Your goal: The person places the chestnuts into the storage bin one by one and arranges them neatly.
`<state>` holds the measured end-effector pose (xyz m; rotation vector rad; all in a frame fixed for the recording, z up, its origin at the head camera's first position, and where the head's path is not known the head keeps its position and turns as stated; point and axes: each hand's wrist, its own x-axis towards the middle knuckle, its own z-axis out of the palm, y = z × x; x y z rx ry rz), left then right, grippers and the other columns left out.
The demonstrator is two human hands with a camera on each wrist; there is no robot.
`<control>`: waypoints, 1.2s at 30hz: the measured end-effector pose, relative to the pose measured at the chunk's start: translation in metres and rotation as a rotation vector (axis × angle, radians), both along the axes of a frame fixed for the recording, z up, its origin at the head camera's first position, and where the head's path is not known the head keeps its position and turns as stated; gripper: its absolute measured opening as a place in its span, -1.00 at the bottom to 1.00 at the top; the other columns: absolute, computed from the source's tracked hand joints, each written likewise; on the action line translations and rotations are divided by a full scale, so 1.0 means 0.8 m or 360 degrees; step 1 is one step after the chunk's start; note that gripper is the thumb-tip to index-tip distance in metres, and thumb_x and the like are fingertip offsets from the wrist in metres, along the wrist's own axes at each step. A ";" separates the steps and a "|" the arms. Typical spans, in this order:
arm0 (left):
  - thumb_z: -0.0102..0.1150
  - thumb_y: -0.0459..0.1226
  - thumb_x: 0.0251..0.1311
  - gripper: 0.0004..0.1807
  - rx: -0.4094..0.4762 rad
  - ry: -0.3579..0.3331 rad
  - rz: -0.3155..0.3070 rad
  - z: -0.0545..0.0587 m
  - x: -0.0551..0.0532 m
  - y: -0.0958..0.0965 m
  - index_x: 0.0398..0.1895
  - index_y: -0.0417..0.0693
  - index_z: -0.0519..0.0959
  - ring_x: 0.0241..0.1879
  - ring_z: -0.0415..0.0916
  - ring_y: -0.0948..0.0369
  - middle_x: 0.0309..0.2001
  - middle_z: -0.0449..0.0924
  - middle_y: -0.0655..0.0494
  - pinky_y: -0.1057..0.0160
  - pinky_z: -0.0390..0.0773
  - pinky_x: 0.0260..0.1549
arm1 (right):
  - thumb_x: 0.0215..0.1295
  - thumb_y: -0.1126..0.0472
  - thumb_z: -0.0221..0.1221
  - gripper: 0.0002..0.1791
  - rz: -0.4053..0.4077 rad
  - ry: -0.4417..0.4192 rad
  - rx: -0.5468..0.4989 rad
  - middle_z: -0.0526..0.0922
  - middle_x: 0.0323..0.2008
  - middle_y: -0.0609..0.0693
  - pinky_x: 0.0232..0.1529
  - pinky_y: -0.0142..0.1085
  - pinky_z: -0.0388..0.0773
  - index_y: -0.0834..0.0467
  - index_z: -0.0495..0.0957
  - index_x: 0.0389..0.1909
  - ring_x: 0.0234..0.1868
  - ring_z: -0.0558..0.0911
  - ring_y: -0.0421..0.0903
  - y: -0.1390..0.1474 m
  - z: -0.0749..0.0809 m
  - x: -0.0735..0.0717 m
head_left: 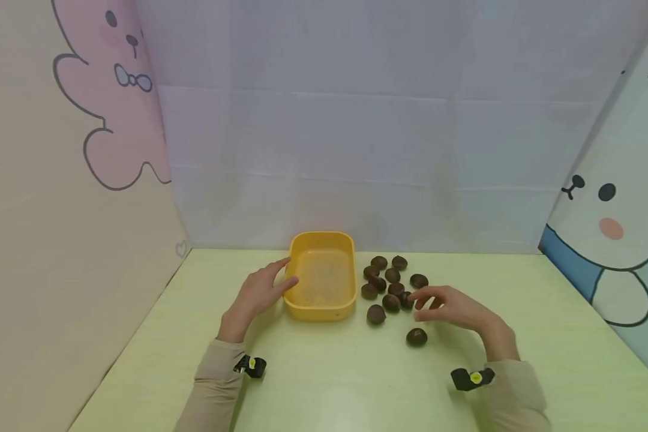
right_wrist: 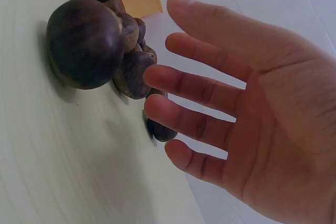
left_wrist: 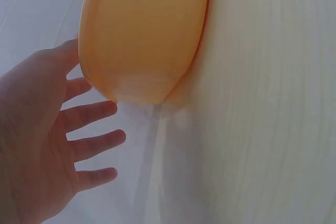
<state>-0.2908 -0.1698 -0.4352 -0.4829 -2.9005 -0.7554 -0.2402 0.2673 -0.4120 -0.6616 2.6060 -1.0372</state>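
A yellow rectangular plastic bin [head_left: 320, 314] stands at the back middle of the table, with no chestnuts inside. My left hand [head_left: 259, 292] is at its left side, thumb reaching over the rim and fingers spread. In the left wrist view, the fingers of that hand [left_wrist: 44, 124] are apart beside the bin's wall [left_wrist: 144, 35]. Right of the bin lie several dark brown chestnuts [head_left: 391, 302]. Over their right edge hovers my right hand [head_left: 456, 307], fingers loosely bent. Nothing is between its thumb and fingers in the right wrist view, where a large chestnut [right_wrist: 85, 43] shows close by.
One chestnut [head_left: 417, 337] lies nearer the front than the others. A pale cloth [head_left: 324, 150] hangs behind the pale yellow-green table [head_left: 329, 384]. Side panels with cartoon animals [head_left: 621, 264] flank the table. Each sleeve carries a black wrist camera [head_left: 472, 379].
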 end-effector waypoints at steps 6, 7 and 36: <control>0.03 0.14 0.36 -0.27 0.0023 -0.0065 -0.0010 -0.004 0.000 0.001 0.51 0.04 0.25 0.33 0.36 -0.16 0.42 0.36 -0.03 -0.23 0.33 0.24 | 0.24 0.07 0.30 -0.52 0.0087 -0.0126 -0.0004 0.65 -0.10 0.04 -0.21 -0.32 0.44 0.14 0.57 0.16 -0.24 0.58 -0.12 -0.003 -0.008 0.000; 0.04 0.12 0.37 -0.28 0.0025 -0.0065 -0.0006 -0.005 0.000 0.001 0.51 0.04 0.25 0.33 0.36 -0.16 0.41 0.37 -0.04 -0.22 0.34 0.23 | 0.23 0.07 0.31 -0.52 0.0100 -0.0156 0.0002 0.65 -0.10 0.04 -0.21 -0.31 0.43 0.13 0.58 0.16 -0.23 0.58 -0.12 -0.003 -0.010 0.000; -0.10 -0.17 0.41 -0.34 0.0165 -0.0200 0.0153 -0.013 -0.005 0.015 0.55 -0.07 0.13 -0.42 0.45 0.14 0.09 0.61 -0.15 0.22 0.38 -0.48 | 0.15 0.16 0.35 -0.63 0.0148 -0.0185 -0.0001 0.68 -0.21 -0.03 -0.27 -0.37 0.48 0.13 0.65 0.00 -0.28 0.58 -0.16 -0.007 -0.021 -0.007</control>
